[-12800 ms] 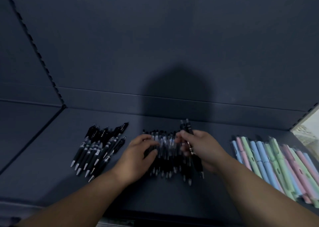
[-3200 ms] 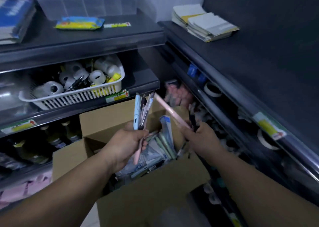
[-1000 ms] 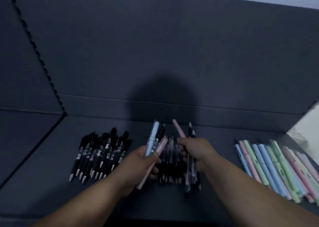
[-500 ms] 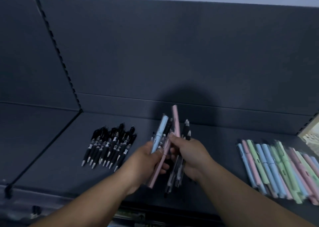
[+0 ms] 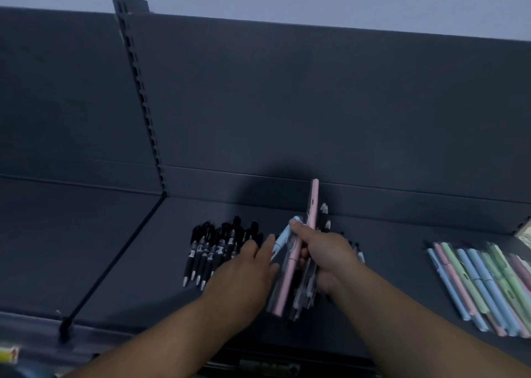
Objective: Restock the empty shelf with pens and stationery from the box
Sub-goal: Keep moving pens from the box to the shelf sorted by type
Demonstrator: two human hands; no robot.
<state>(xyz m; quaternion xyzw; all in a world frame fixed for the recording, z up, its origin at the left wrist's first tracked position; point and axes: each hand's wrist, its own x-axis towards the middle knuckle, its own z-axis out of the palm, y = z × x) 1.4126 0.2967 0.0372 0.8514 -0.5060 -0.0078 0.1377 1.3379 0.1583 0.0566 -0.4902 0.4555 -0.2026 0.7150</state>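
Observation:
My right hand point(image 5: 327, 258) grips a mixed bundle of pens above the dark shelf point(image 5: 120, 274): a pink pen point(image 5: 296, 262) standing out at the top, a light blue pen point(image 5: 283, 238) and several black and clear ones. My left hand point(image 5: 244, 274) is right beside the bundle on its left, fingers straight, holding nothing. A pile of black pens point(image 5: 212, 248) lies on the shelf just left of my hands. A row of pastel pens point(image 5: 482, 285) lies at the right. The middle pile of pens is mostly hidden behind my hands.
A slotted upright post point(image 5: 143, 104) and a thin black divider bar point(image 5: 109, 265) split the shelf into a left and a right bay. The dark back panel rises behind. A shelf front edge with a label strip point(image 5: 270, 367) runs below my arms.
The pens that my left hand held half a second ago are now gathered in my right hand. My left hand has opened and its fingers are straight.

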